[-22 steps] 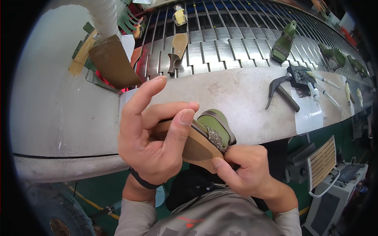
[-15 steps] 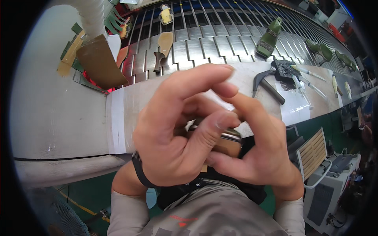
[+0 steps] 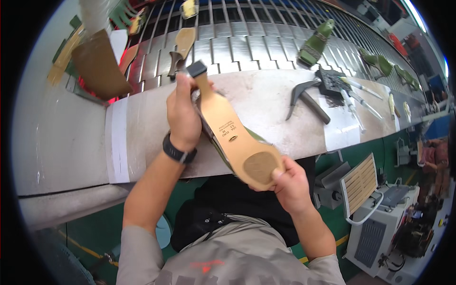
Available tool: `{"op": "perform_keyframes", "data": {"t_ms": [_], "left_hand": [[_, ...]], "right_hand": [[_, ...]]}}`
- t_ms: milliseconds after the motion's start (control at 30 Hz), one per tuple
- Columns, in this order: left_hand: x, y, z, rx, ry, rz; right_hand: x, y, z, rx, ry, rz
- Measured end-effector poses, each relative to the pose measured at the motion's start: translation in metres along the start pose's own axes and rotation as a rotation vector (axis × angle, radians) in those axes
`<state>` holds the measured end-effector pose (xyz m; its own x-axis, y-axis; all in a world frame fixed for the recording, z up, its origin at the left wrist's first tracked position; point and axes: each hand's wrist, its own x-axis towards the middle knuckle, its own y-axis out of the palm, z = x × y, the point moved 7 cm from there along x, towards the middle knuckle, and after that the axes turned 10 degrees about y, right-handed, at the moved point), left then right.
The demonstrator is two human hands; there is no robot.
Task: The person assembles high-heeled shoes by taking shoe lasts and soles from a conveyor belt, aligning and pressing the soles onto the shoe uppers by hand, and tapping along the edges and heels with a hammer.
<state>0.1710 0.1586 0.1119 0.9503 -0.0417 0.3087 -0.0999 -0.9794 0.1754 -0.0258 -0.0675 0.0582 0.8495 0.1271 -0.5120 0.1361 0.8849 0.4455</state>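
A heeled shoe (image 3: 222,116) is stretched between both hands, its tan sole turned up toward me. Its dark-tipped heel points to the far left and its rounded toe toward the near right. My left hand (image 3: 184,114), with a black watch on the wrist, is closed around the heel end. At the toe, my right hand (image 3: 293,184) pinches the sole's edge, thumb on top. A strip of green upper shows along the sole's side; the rest of the upper is hidden beneath.
On the pale bench (image 3: 147,114), right of the shoe, lie a hammer (image 3: 313,105), a dark block (image 3: 331,83) and several syringes (image 3: 365,104). Beyond runs a slatted metal conveyor (image 3: 247,50) carrying green shoes (image 3: 317,43) and a loose sole (image 3: 185,42). A brown board (image 3: 99,64) stands at left.
Both hands have dropped away from close in front of me and spread apart. The shoe, mostly hidden between them before, now shows its whole sole.
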Motion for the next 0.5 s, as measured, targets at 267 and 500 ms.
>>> {"op": "perform_keyframes", "data": {"t_ms": [267,500], "left_hand": [[0.008,0.020,-0.024,0.062,0.170,0.267],[0.010,0.009,-0.016,-0.046,0.134,0.321]], "right_hand": [[0.016,0.096,0.129,-0.960,-0.517,-0.110],[0.035,0.173,0.174,-1.205,-0.886,0.098]]}}
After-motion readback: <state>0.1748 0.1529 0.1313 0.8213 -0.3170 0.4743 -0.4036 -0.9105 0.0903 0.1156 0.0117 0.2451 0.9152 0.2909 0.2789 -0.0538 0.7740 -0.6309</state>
